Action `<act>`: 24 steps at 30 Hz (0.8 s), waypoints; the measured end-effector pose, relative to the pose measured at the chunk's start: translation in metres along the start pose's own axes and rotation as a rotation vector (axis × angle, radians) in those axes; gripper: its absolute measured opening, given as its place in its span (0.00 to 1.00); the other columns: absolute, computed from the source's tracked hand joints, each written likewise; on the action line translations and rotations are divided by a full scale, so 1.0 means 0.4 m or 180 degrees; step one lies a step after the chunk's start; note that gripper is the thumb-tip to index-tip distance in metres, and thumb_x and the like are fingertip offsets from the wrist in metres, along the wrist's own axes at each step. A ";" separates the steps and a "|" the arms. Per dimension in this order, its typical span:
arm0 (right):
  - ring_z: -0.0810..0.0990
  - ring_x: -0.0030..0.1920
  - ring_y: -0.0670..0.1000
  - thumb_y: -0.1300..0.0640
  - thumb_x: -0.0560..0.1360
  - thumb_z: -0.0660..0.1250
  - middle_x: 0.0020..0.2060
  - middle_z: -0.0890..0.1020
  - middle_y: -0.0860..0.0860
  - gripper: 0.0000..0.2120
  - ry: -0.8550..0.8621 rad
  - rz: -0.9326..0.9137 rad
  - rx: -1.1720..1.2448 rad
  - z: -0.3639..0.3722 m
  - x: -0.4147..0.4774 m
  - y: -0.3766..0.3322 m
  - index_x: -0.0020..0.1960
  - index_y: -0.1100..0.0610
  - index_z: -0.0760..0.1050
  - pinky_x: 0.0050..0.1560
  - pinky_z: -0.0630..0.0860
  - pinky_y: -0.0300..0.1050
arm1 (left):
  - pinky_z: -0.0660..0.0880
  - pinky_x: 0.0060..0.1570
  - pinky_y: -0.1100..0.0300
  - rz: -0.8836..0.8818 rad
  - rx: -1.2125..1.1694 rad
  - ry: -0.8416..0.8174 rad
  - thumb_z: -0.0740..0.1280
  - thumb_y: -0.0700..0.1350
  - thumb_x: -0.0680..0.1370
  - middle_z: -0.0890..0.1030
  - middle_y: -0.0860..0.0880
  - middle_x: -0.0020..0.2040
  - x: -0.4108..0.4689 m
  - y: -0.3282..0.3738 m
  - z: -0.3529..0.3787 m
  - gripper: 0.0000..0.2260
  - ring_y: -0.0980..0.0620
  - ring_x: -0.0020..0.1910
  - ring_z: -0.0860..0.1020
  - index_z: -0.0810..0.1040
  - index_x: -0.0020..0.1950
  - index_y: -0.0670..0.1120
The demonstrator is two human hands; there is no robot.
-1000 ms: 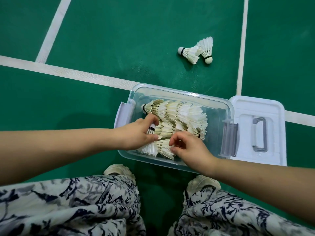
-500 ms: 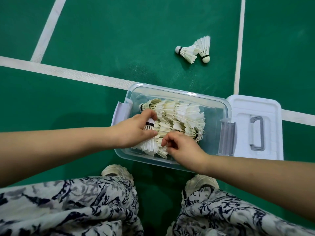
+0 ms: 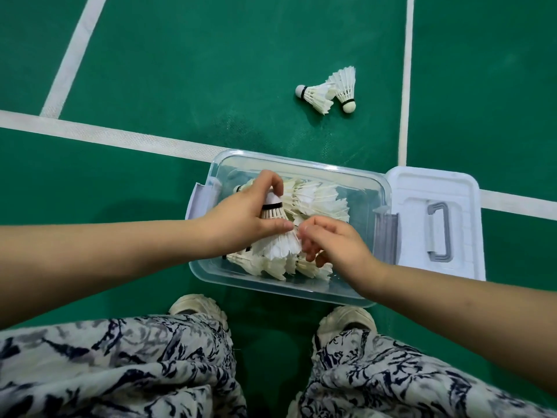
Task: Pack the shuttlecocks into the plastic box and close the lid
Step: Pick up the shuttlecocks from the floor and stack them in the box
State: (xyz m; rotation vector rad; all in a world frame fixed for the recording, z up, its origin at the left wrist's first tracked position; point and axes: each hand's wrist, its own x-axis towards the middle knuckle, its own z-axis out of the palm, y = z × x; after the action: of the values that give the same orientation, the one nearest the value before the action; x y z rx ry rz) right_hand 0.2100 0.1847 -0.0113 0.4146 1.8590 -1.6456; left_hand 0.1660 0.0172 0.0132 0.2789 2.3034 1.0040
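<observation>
A clear plastic box [image 3: 355, 176] sits on the green court floor in front of my feet, holding several white feather shuttlecocks [image 3: 319, 203] lying in rows. My left hand [image 3: 241, 218] grips one shuttlecock [image 3: 275, 236] by its cork end, lifted above the pile inside the box. My right hand [image 3: 334, 242] is beside its feather skirt, fingers loosely curled and touching the feathers, holding nothing. The white lid [image 3: 434, 221] with a grey handle lies flat on the floor to the right of the box. Two more shuttlecocks [image 3: 328, 92] lie on the floor beyond the box.
White court lines [image 3: 105, 137] cross the green floor behind the box and along its right. My shoes [image 3: 199, 306] and patterned trouser legs [image 3: 120, 366] are just in front of the box. Grey latches hang at both ends of the box.
My left hand has lifted a shuttlecock up out of the pile and turned it cork-end away from me. My right hand's fingers have opened beside its feathers.
</observation>
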 end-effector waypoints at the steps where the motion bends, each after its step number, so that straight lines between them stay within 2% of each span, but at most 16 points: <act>1: 0.75 0.30 0.48 0.54 0.78 0.61 0.29 0.74 0.50 0.10 0.0018 0.0184 0.0307 -0.005 -0.002 -0.010 0.39 0.56 0.74 0.29 0.72 0.36 | 0.65 0.28 0.65 0.0023 -0.0012 0.0078 0.69 0.50 0.71 0.70 0.52 0.34 0.004 0.003 0.003 0.19 0.55 0.29 0.67 0.59 0.50 0.51; 3: 0.78 0.28 0.48 0.51 0.77 0.61 0.28 0.75 0.50 0.09 0.0059 0.0452 0.0930 -0.016 -0.005 -0.023 0.42 0.56 0.72 0.32 0.76 0.40 | 0.63 0.28 0.66 0.0041 -0.0034 0.0248 0.71 0.51 0.70 0.70 0.50 0.34 0.011 0.009 0.007 0.21 0.54 0.29 0.66 0.59 0.48 0.51; 6: 0.78 0.25 0.46 0.53 0.75 0.65 0.28 0.77 0.48 0.07 0.0092 0.0578 0.1427 -0.032 -0.013 -0.028 0.43 0.55 0.68 0.37 0.79 0.42 | 0.62 0.27 0.67 0.0107 -0.0034 0.0457 0.73 0.50 0.68 0.69 0.50 0.33 0.020 0.023 0.017 0.22 0.55 0.29 0.64 0.59 0.47 0.49; 8: 0.79 0.26 0.45 0.57 0.75 0.66 0.29 0.80 0.48 0.06 0.0160 0.0583 0.1667 -0.036 -0.019 -0.028 0.42 0.55 0.68 0.33 0.80 0.39 | 0.62 0.30 0.67 0.0169 -0.0007 0.0505 0.74 0.50 0.67 0.71 0.50 0.37 0.022 0.032 0.028 0.22 0.56 0.31 0.64 0.60 0.46 0.48; 10: 0.79 0.30 0.46 0.61 0.75 0.66 0.35 0.80 0.51 0.06 0.0416 0.0587 0.1731 -0.039 -0.017 -0.028 0.42 0.55 0.69 0.30 0.78 0.36 | 0.64 0.34 0.68 0.0231 -0.0031 0.0451 0.74 0.50 0.66 0.71 0.53 0.39 0.020 0.036 0.039 0.21 0.57 0.34 0.67 0.62 0.43 0.49; 12: 0.77 0.33 0.48 0.64 0.75 0.65 0.36 0.78 0.52 0.08 0.0678 0.0510 0.1698 -0.046 -0.012 -0.031 0.41 0.54 0.70 0.32 0.76 0.39 | 0.68 0.41 0.66 0.0284 -0.0061 0.0225 0.75 0.50 0.65 0.73 0.53 0.41 0.016 0.036 0.051 0.20 0.54 0.41 0.73 0.62 0.40 0.52; 14: 0.73 0.32 0.48 0.66 0.74 0.66 0.34 0.75 0.51 0.10 0.0859 0.0263 0.1291 -0.055 -0.008 -0.036 0.40 0.53 0.70 0.33 0.71 0.40 | 0.70 0.43 0.64 0.0336 -0.0009 -0.0050 0.75 0.49 0.65 0.74 0.53 0.43 0.011 0.031 0.064 0.20 0.50 0.46 0.75 0.62 0.40 0.55; 16: 0.70 0.30 0.47 0.66 0.74 0.65 0.32 0.72 0.48 0.11 0.1027 -0.0045 0.0472 -0.064 -0.013 -0.037 0.38 0.51 0.70 0.32 0.68 0.39 | 0.72 0.48 0.64 0.0359 0.0087 -0.0249 0.75 0.49 0.66 0.74 0.54 0.45 0.007 0.018 0.071 0.19 0.52 0.48 0.76 0.64 0.43 0.56; 18: 0.70 0.30 0.47 0.64 0.74 0.64 0.30 0.72 0.47 0.12 0.1112 -0.0408 -0.0513 -0.068 -0.029 -0.033 0.38 0.49 0.70 0.33 0.67 0.40 | 0.73 0.55 0.60 0.0394 0.0328 -0.0371 0.73 0.50 0.68 0.75 0.52 0.50 0.006 -0.002 0.074 0.17 0.54 0.51 0.75 0.66 0.49 0.52; 21: 0.73 0.33 0.47 0.61 0.74 0.62 0.32 0.74 0.46 0.10 0.0742 -0.0840 -0.1728 -0.059 -0.053 -0.016 0.40 0.47 0.69 0.36 0.70 0.43 | 0.68 0.54 0.64 0.0493 0.0806 -0.0624 0.70 0.50 0.72 0.77 0.52 0.55 0.006 -0.024 0.070 0.17 0.54 0.54 0.74 0.69 0.56 0.47; 24: 0.75 0.34 0.48 0.60 0.75 0.63 0.34 0.76 0.47 0.07 0.0503 -0.0779 -0.2025 -0.048 -0.054 0.011 0.43 0.48 0.69 0.37 0.70 0.43 | 0.67 0.51 0.64 0.0598 0.1099 -0.0885 0.68 0.48 0.74 0.77 0.52 0.55 0.009 -0.035 0.067 0.15 0.53 0.54 0.74 0.71 0.57 0.46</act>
State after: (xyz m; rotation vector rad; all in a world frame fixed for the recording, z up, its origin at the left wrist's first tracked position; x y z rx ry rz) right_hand 0.2247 0.2076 -0.0004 0.0430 2.4954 -1.0857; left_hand 0.1799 0.0250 -0.0125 0.7391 2.2092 0.6003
